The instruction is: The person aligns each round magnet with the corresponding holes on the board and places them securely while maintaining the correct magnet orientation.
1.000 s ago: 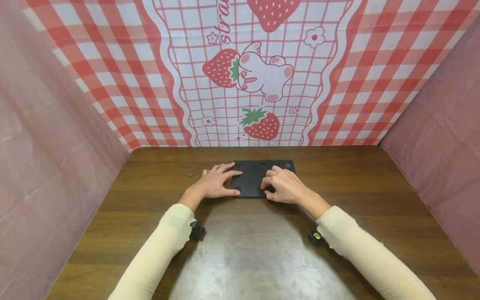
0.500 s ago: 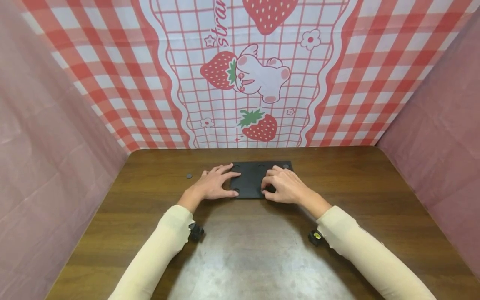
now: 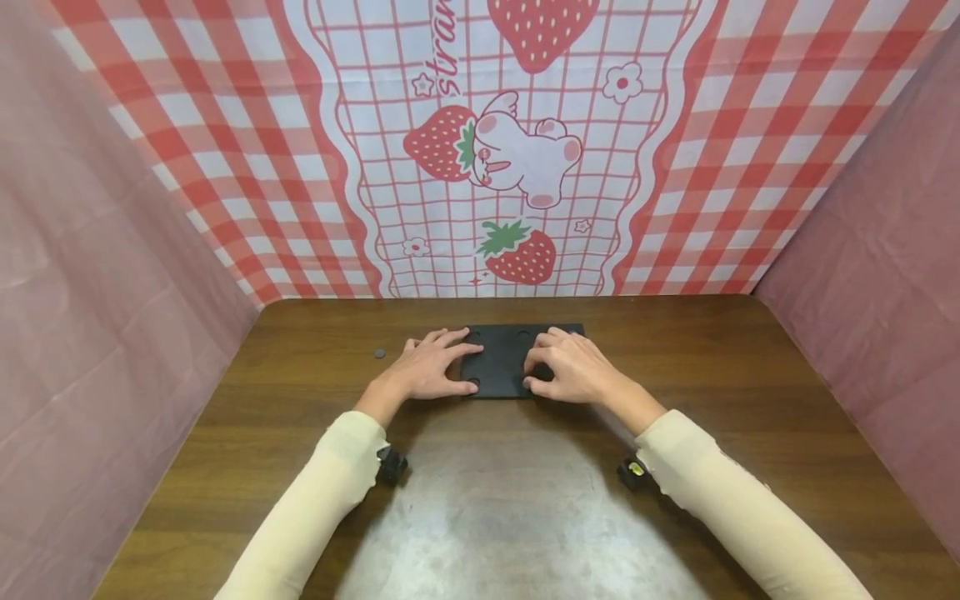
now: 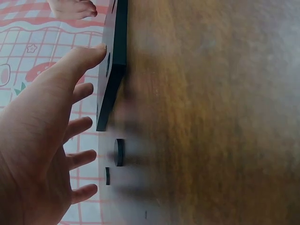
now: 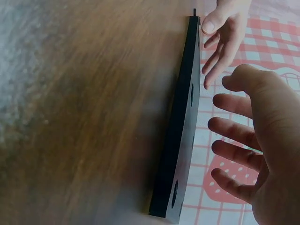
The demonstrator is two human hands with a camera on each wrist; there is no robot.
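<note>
A flat black rectangular plate with round recesses lies on the table. My left hand spreads its fingers over the plate's left end, thumb at the near left corner recess. Above the plate's right half is my right hand, its fingers bent and the thumb apart from them. In the right wrist view nothing shows between that hand's fingertips, and they stand off the plate. Dark round spots mark the plate there; I cannot tell whether discs fill them. A small dark disc lies left of my left hand.
Two dark discs, a nearer one and a farther one, appear past the plate's left end in the left wrist view. A wooden table bears everything. A strawberry-printed cloth hangs behind it, with pink cloth at both sides.
The right hand has risen slightly and covers more of the plate's far right corner. A dark bit seen at its fingertips half a second ago no longer shows. The left hand stays put.
</note>
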